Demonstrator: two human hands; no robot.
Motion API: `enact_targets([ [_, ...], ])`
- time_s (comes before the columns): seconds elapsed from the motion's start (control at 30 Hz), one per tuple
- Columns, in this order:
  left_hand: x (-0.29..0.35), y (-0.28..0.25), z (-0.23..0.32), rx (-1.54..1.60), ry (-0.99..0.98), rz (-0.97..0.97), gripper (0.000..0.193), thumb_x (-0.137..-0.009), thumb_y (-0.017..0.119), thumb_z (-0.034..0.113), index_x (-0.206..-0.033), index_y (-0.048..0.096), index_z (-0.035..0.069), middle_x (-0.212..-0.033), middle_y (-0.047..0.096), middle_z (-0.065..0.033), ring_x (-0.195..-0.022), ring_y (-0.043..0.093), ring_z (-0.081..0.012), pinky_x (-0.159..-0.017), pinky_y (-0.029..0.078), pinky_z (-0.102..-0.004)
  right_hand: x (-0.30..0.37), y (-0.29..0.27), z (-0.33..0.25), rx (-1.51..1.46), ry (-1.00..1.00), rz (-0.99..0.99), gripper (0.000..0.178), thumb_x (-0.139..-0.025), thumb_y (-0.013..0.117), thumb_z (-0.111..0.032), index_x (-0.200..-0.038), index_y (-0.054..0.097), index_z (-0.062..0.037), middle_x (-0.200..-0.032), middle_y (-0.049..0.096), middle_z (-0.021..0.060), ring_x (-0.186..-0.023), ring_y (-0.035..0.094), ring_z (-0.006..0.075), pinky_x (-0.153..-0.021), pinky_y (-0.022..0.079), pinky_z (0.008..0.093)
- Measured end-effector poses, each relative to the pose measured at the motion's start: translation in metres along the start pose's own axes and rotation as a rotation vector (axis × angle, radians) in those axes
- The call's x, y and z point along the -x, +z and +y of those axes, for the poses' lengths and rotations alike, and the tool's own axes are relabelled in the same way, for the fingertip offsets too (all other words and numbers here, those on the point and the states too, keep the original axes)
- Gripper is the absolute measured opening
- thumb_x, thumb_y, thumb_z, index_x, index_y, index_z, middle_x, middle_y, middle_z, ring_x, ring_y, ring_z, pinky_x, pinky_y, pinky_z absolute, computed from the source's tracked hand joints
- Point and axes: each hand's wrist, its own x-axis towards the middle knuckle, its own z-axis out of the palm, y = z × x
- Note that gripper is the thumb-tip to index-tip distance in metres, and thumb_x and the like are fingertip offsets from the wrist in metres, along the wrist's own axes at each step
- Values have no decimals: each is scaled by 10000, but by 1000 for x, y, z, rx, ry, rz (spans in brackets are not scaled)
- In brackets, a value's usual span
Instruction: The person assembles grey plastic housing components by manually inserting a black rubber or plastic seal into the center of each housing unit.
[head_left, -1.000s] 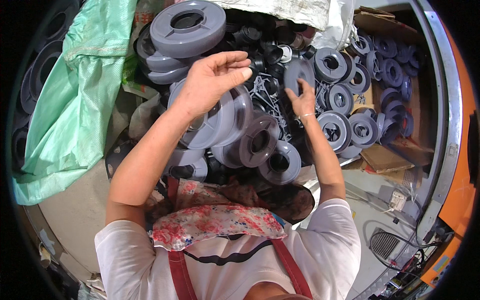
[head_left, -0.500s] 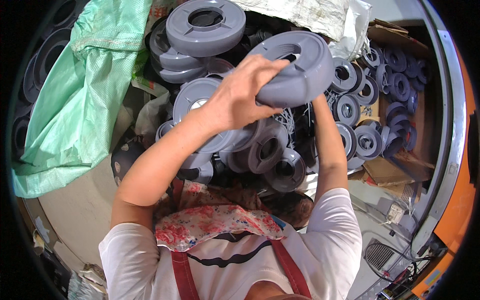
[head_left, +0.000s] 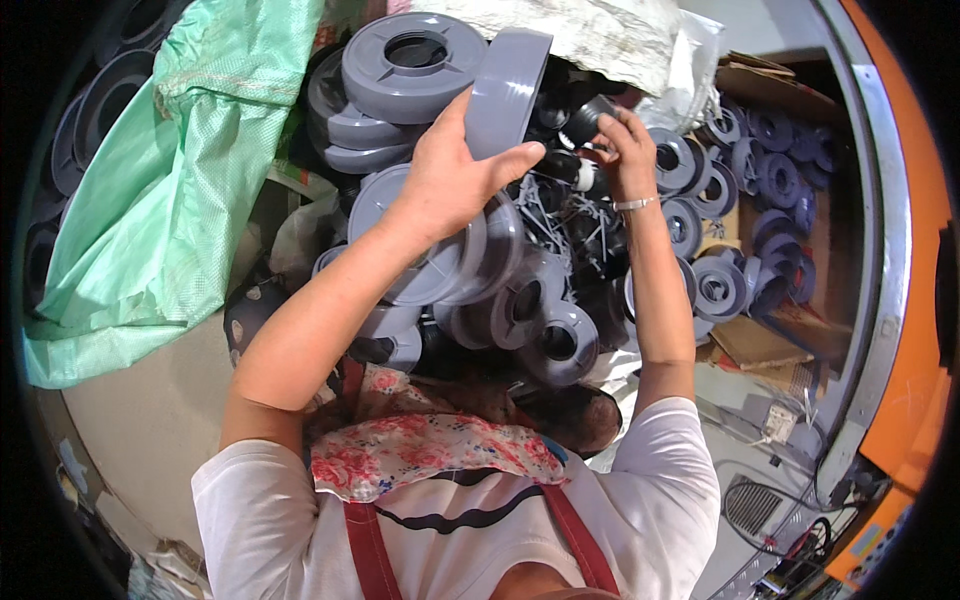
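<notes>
My left hand (head_left: 455,180) has its fingers behind a large grey plastic flanged ring (head_left: 508,95) and holds it tilted on edge above the pile. Its thumb sticks out to the right, below the ring. My right hand (head_left: 630,152) pinches a short black plastic cylinder (head_left: 588,122) with its fingertips, just right of the ring. Beneath that hand lie several black parts and a tangle of thin pale grey plastic strips (head_left: 582,232). Another large grey ring (head_left: 450,62) tops a stack beside my left hand.
Several grey rings (head_left: 558,342) are heaped toward my lap. A green woven sack (head_left: 170,200) stands at left and a white sack (head_left: 590,35) lies at the back. On the right, a cardboard box (head_left: 835,230) holds smaller grey rings. Cables (head_left: 790,540) lie at the lower right.
My left hand has turned the grey ring up on edge and shifted it left. My right hand, mostly hidden behind the ring before, now shows with the black cylinder in its fingers.
</notes>
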Motion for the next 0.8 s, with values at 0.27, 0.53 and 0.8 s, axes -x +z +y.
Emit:
enact_targets([
  [0.27,19,-8,16,453,-234,-263,394,-807,664,227,-1088,529,-13,-966,586,-49,-821,560,-102,-725,481,-254,87,55,-77,1102,-577,-292,717,-596,756,-246,-1189,439,3,-1050,497,199,-973,510,348,-848,443,381],
  [0.53,27,-25,27,643,-254,-464,446,-819,643,231,-1161,490,-11,-1033,570,-56,-901,560,-122,-798,479,-291,107,68,-108,1480,-967,-531,806,-525,787,-125,-1224,396,-33,-1102,482,179,-1035,466,350,-880,434,385],
  [0.8,31,-34,26,439,-48,-436,519,-771,691,214,-1174,468,-24,-1071,551,-74,-941,537,-127,-823,464,-289,121,85,-94,1078,-298,-223,837,-577,806,-244,-1232,372,45,-996,600,164,-909,607,257,-800,487,322],
])
